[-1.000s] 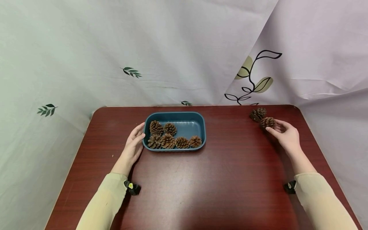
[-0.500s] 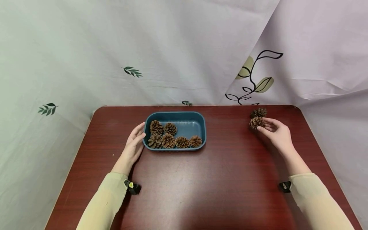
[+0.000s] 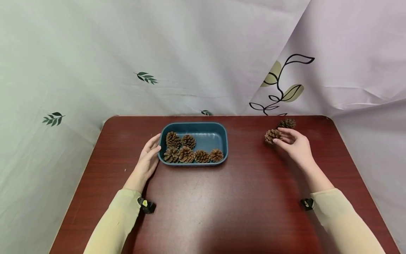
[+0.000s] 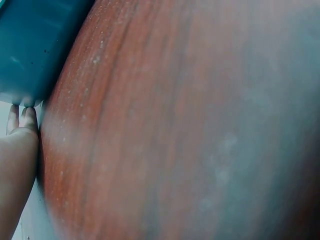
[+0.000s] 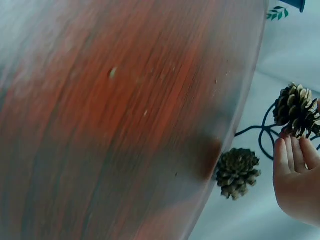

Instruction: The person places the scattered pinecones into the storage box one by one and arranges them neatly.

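Note:
In the head view a blue rectangular tray point(image 3: 207, 164) holds several pine cones point(image 3: 185, 154), most of them in a row along its near side. My left hand point(image 3: 147, 160) touches the tray's left end; in the left wrist view its straight fingers point(image 4: 30, 119) meet the blue wall point(image 4: 30, 60). Right of the tray, my right hand point(image 3: 295, 144) pinches a pine cone point(image 3: 272, 136) between thumb and fingers. The right wrist view has this held pine cone point(image 5: 295, 110) raised off the table. Another pine cone point(image 3: 287, 123) lies behind the right hand near the table's back edge.
The reddish-brown table point(image 3: 203, 204) reaches back to a pale cloth point(image 3: 203, 63) with leaf prints. Bare tabletop lies between the tray and the right hand. A black wrist camera point(image 3: 147, 205) sits at the left cuff, another camera point(image 3: 307, 204) at the right.
My right hand has carried the held pine cone leftward, away from the right edge and past the other loose cone. The left hand and the tray have stayed in place.

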The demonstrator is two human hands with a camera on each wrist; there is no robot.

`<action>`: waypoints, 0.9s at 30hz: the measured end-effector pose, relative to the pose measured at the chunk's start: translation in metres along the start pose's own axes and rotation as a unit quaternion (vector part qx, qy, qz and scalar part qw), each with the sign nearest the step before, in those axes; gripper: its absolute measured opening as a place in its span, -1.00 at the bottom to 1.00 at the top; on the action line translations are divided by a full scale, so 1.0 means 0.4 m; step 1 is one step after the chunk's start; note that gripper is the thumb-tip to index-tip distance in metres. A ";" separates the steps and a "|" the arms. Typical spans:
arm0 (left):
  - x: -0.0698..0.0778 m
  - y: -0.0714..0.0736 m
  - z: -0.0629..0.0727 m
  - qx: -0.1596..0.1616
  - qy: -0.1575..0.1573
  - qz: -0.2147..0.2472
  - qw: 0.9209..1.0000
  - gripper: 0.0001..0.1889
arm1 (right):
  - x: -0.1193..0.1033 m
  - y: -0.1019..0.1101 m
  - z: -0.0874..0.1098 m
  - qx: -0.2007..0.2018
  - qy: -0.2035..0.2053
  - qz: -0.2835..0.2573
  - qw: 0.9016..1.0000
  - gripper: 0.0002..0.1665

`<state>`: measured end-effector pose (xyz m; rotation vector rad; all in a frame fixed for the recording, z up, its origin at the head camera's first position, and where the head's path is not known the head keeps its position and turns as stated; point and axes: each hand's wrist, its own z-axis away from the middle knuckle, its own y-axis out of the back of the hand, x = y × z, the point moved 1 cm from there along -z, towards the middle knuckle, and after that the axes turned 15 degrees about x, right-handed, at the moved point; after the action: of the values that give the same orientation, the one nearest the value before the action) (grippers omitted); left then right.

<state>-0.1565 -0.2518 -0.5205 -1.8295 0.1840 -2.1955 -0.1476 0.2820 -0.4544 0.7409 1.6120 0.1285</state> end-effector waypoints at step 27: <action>0.004 -0.003 0.001 0.001 0.000 -0.002 1.000 -0.41 | -0.081 -0.111 0.039 -0.032 0.043 -0.014 0.998 -0.46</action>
<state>-0.1564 -0.2510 -0.5183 -1.8296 0.1790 -2.1971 -0.1505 0.2249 -0.4515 0.6698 1.6921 0.1931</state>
